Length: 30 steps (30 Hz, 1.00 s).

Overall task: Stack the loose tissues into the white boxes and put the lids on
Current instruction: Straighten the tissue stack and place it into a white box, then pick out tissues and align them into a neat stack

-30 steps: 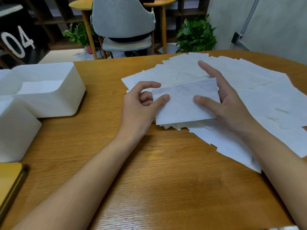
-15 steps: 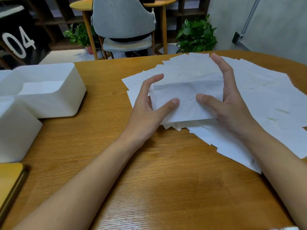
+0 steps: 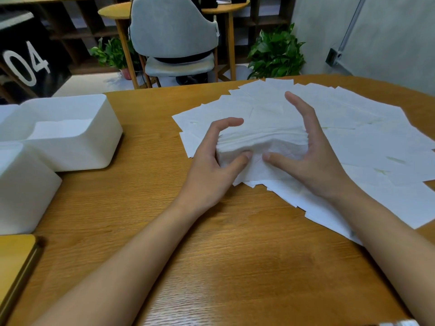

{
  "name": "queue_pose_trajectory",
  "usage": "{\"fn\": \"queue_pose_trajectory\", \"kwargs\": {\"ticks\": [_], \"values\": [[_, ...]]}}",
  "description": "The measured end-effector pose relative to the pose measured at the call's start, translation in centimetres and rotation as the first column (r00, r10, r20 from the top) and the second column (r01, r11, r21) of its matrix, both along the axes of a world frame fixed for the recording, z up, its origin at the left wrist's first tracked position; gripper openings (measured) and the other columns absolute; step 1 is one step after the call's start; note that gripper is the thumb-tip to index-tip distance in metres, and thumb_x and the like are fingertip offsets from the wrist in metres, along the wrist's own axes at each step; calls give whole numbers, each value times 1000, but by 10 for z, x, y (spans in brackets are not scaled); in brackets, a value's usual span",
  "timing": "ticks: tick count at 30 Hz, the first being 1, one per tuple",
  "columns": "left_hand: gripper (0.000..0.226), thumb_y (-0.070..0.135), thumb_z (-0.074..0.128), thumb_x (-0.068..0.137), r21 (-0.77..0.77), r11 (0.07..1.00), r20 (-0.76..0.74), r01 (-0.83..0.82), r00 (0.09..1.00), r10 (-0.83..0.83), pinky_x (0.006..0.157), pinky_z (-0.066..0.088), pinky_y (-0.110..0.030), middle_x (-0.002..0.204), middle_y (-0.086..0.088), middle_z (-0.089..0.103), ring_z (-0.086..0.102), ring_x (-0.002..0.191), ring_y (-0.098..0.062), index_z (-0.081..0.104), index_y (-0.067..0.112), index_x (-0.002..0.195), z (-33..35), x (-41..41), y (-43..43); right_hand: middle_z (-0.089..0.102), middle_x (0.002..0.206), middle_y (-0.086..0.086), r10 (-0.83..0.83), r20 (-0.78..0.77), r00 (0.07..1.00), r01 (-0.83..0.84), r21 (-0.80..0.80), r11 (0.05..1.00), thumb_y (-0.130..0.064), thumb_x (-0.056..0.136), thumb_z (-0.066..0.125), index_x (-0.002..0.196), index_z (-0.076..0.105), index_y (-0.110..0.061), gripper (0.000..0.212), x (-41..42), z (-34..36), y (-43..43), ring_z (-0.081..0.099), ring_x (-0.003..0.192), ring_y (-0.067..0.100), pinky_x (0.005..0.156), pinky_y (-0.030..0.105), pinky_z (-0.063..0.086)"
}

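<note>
In the head view, the person squares up a bundle of tissues (image 3: 263,142) that stands on its edge on top of the loose tissues (image 3: 353,128) fanned over the right half of the table (image 3: 235,255). The left hand (image 3: 211,161) cups the bundle's left end, thumb pressed to the near face and fingers curled over the far side. The right hand (image 3: 313,161) cups the right end in the same way, thumb on the near face and fingers arched over the top.

To do this step well, both hands should probably squeeze evenly and tap the bundle's lower edge until the sheets line up. Soft paper likely buckles if it is pinched at one corner only. The carry then goes left to the white box (image 3: 77,156), which stands open, well apart from the hands, with some tissues already inside. A second white box (image 3: 23,189) sits just in front of it, and a flat yellow-brown piece (image 3: 14,262) lies at the near left edge. Whether that piece is a lid cannot be told.

The table is wood-grained. Behind it stand a grey chair (image 3: 174,31), another wooden table (image 3: 117,12), two potted plants (image 3: 275,55) and a dark panel marked 04 (image 3: 26,64).
</note>
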State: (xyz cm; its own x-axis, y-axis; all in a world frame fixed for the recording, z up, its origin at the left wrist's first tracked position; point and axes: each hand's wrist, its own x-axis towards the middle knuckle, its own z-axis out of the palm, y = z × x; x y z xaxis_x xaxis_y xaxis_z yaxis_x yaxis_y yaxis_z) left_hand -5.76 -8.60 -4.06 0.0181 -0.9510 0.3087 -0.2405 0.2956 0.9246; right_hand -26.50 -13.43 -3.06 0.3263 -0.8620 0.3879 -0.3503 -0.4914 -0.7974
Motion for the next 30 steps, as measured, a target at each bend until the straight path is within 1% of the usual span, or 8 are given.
{"fn": "queue_pose_trajectory", "kwargs": {"ticks": [4,7,11,14,18,22,26,30], "values": [[36,11,73,99,31,999,-109,-15,994,19,68,52,-24,98,5,70,67,80,-8,61,25,130,13,7,3,31,155,-33,12,86,996,-16,51,999,-14,89,80,161,26,-29,91,3,9,9,34,136,-23,104,1,32],[38,16,68,102,98,993,-122,-69,989,81,58,48,-16,94,6,65,64,69,3,58,29,136,27,18,12,49,136,-46,121,194,974,-155,173,973,-14,90,74,157,30,-41,84,5,21,20,64,119,-1,89,14,53],[37,19,65,105,118,991,-87,-66,993,76,57,50,-19,108,2,65,64,71,2,55,36,137,45,46,20,68,124,-22,161,89,983,-175,183,967,-16,93,74,124,73,-37,37,21,36,28,66,99,5,78,17,50],[42,26,62,106,141,990,-16,-21,1000,23,64,55,-20,116,6,64,67,80,1,47,44,142,62,73,33,72,119,-19,115,60,992,-124,158,980,-13,95,74,109,80,-33,25,46,44,34,59,75,-3,61,8,40],[47,33,64,104,173,984,144,44,987,-70,85,57,-26,134,20,56,60,116,-5,45,56,141,82,126,53,67,121,-29,109,88,990,-123,176,977,-17,96,74,109,79,-38,26,90,60,38,60,96,-10,71,6,44],[27,23,71,100,133,987,226,-86,973,54,79,54,-25,127,10,64,65,107,-9,70,37,123,95,181,68,60,120,-33,142,53,988,-149,169,974,-23,95,75,124,70,-42,34,143,71,37,55,102,-16,75,1,43],[30,25,75,97,143,964,260,-226,948,184,76,54,-20,113,8,67,67,98,-11,69,40,123,105,230,74,53,120,-34,173,23,985,-174,191,966,-27,92,79,132,65,-39,44,198,79,28,52,105,-12,73,3,47],[41,24,82,90,150,926,296,-345,910,291,88,58,-43,106,-9,71,70,97,-29,66,41,124,112,282,65,60,118,-21,195,3,981,-191,217,957,-23,87,84,132,64,-31,50,251,87,14,60,106,0,87,27,59]]}}
